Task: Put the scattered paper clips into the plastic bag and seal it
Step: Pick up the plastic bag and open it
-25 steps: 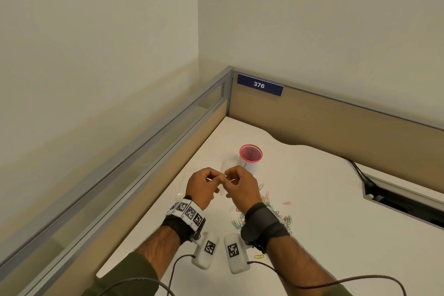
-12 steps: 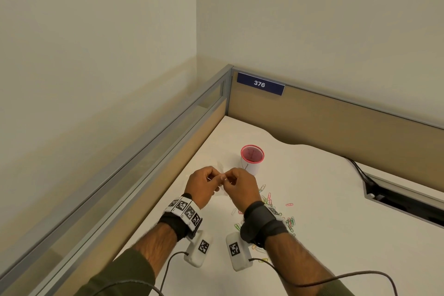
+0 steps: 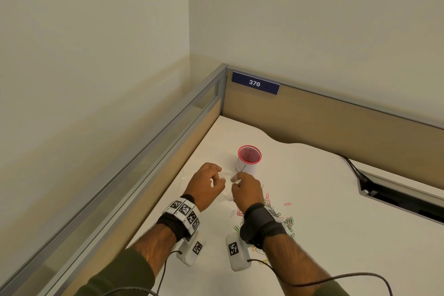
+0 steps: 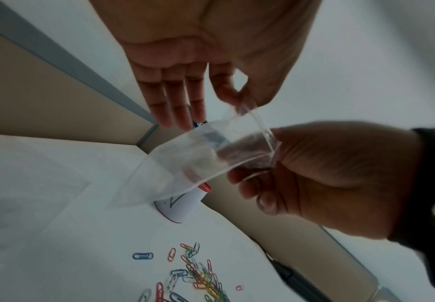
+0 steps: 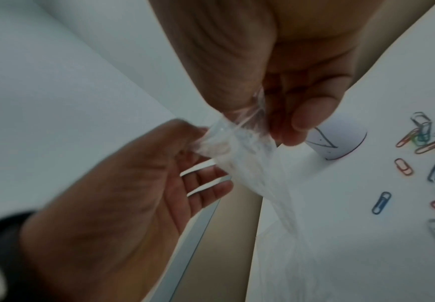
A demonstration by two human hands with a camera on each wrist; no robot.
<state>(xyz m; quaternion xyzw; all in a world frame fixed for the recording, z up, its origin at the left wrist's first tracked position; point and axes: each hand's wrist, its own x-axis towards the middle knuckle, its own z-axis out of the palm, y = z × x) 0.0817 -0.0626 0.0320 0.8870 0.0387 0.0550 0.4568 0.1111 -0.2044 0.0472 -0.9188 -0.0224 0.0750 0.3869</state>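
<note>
2 hands (image 4: 211,51) (image 4: 327,173) pinching 1 plastic bag (image 4: 185,163), 1 cup (image 3: 248,160), clips (image 4: 195,273) uncountable

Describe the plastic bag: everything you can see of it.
The plastic bag is small, clear and thin, with nothing visible inside. It is held in the air above the desk, its mouth pulled open. The left hand pinches one lip between thumb and forefinger; the right hand pinches the other. Its body hangs towards the cup. The paper clips lie below on the desk.
</note>
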